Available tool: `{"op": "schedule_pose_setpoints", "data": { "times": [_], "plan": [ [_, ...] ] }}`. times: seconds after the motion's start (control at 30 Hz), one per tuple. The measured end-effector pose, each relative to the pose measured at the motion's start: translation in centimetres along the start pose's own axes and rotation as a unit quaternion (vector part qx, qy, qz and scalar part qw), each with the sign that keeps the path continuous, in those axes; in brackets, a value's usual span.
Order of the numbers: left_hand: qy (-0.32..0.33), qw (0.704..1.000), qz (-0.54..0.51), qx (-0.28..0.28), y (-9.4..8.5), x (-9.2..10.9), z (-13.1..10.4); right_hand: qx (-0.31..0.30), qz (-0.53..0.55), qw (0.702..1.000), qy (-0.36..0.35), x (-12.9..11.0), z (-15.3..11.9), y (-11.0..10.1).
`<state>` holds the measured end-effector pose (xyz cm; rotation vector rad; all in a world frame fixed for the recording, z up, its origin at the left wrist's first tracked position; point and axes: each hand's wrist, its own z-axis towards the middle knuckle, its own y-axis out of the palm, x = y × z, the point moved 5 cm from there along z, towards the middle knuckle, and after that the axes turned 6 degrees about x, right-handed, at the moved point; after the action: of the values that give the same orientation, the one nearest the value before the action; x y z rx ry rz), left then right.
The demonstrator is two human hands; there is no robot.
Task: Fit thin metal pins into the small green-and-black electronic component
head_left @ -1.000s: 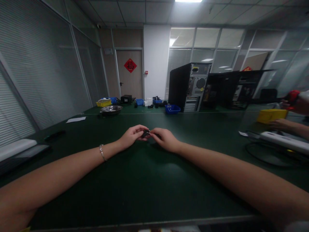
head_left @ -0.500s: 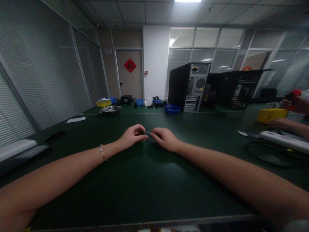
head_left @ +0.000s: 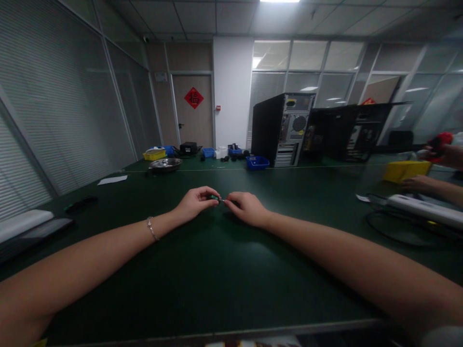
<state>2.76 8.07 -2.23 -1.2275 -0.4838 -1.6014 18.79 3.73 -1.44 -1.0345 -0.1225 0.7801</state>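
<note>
Over the middle of the dark green table [head_left: 217, 270], my left hand [head_left: 198, 202] pinches a small dark green piece [head_left: 214, 197] between thumb and fingers; its kind is too small to make out. My right hand [head_left: 248, 208] is closed, thumb against fingertips, on a thin, pale, metallic-looking piece [head_left: 222, 200] whose tip points left. The two pieces meet or nearly meet between my hands; I cannot tell if they touch. A silvery bracelet [head_left: 152, 229] circles my left wrist.
Computer cases [head_left: 282, 130] stand at the back right, with a blue bin [head_left: 257, 163] in front. A metal bowl [head_left: 165, 165] and a yellow basket [head_left: 155, 154] sit at the back left. At right, another person's hand [head_left: 421, 184] is near a yellow box [head_left: 405, 171] and a white power strip [head_left: 427, 206].
The green piece in my left fingers has come into clearer view, its end now at the tip of the thin piece. My left hand has shifted slightly; my right hand has hardly moved.
</note>
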Motion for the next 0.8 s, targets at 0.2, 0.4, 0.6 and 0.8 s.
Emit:
{"op": "schedule_pose_setpoints", "data": {
  "times": [0.2, 0.4, 0.6, 0.8],
  "plan": [
    [0.013, 0.999, 0.047, -0.006, 0.06, 0.1, -0.17, -0.012, -0.005, 1.0, -0.01, -0.15, 0.02, 0.09],
    [0.032, 0.996, 0.087, -0.019, 0.13, 0.49, -0.58, -0.018, -0.004, 1.0, -0.013, -0.18, 0.12, 0.04],
    [0.027, 0.998, 0.054, -0.013, 0.31, 0.58, -0.57, -0.01, 0.023, 0.999, -0.031, -0.16, 0.02, -0.06],
    [0.016, 1.0, 0.019, 0.001, 0.27, 0.54, -0.39, 0.003, 0.054, 0.998, -0.035, -0.09, -0.01, 0.01]
  ]
}}
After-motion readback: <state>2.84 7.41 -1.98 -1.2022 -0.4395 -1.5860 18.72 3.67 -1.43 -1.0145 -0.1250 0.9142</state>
